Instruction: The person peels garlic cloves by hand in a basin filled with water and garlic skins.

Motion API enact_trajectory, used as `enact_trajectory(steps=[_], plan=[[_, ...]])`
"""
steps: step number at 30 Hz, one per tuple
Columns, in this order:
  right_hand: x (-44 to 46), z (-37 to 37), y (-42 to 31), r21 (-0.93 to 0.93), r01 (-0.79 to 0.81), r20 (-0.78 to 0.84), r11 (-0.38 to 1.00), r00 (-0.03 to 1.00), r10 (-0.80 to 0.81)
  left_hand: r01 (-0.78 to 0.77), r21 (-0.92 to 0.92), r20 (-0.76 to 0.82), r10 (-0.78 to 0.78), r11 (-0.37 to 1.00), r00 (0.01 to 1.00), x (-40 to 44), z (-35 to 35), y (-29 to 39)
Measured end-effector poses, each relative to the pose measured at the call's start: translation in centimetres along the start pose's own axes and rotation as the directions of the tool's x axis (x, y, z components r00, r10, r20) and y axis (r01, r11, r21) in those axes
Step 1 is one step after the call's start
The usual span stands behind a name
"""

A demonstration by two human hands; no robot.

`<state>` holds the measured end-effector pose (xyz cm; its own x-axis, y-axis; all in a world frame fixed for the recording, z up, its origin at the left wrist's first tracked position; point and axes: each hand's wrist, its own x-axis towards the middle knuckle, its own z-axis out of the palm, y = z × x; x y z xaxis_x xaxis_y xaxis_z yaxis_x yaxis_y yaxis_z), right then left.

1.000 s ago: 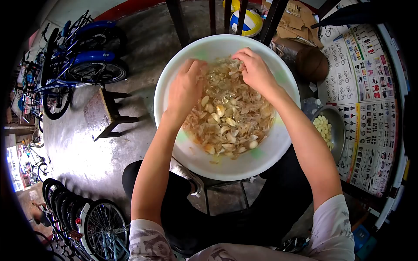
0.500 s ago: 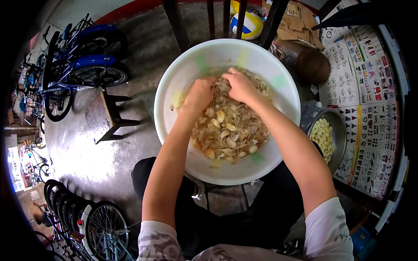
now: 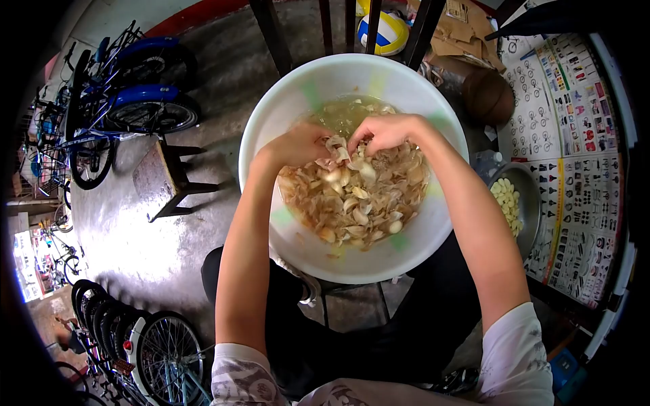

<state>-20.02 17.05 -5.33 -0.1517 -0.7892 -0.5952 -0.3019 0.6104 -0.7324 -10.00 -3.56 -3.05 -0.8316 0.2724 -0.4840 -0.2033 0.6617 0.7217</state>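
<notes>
A wide white basin [image 3: 271, 101] sits in front of me, holding cloudy water with garlic cloves [image 3: 360, 193] and loose papery garlic skins [image 3: 399, 183]. Both hands work inside it, close together above the floating heap. My left hand [image 3: 298, 143] has its fingers curled round a wet clump of skins [image 3: 336, 150]. Just to its right, my right hand [image 3: 389, 130] is bent down with fingers closed on garlic skins; its fingertips are partly hidden. At the far side of the basin the water [image 3: 345, 111] shows with few skins on it.
Right of the basin stands a metal bowl [image 3: 531, 196] of peeled cloves [image 3: 506, 203], by a printed sheet [image 3: 528, 128]. Dark bars [image 3: 325, 27] and a volleyball [image 3: 386, 34] are behind. Left are a wooden stool [image 3: 159, 176] and bicycles [image 3: 145, 101].
My hands have drawn back toward me from the basin's far side, pulling skins along and baring water there. A clump of skins now shows between them.
</notes>
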Motion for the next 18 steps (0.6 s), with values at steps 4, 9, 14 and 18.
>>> enact_trajectory(steps=[4, 9, 14, 18], plan=[[-1.3, -0.6, -2.0, 0.082, -0.066, 0.029, 0.994, 0.998, 0.064, -0.104, 0.002, -0.246, 0.102, 0.995, 0.964, 0.6, 0.9, -1.3], [0.0, -0.7, -0.2, 0.155, -0.092, -0.086, 0.984, 0.991, 0.106, -0.051, 0.075, -0.283, 0.071, 0.996, 0.956, 0.1, 0.5, -0.9], [-0.1, -0.4, -0.2, 0.260, -0.080, -0.206, 0.962, 0.969, 0.136, -0.121, 0.060, -0.370, 0.134, 0.991, 0.919, 0.7, 0.8, -1.3], [-0.8, -0.8, -1.4, 0.303, -0.132, -0.109, 0.944, 0.979, 0.172, -0.095, 0.023, -0.227, 0.098, 0.995, 0.969, 0.5, 0.4, -1.3]])
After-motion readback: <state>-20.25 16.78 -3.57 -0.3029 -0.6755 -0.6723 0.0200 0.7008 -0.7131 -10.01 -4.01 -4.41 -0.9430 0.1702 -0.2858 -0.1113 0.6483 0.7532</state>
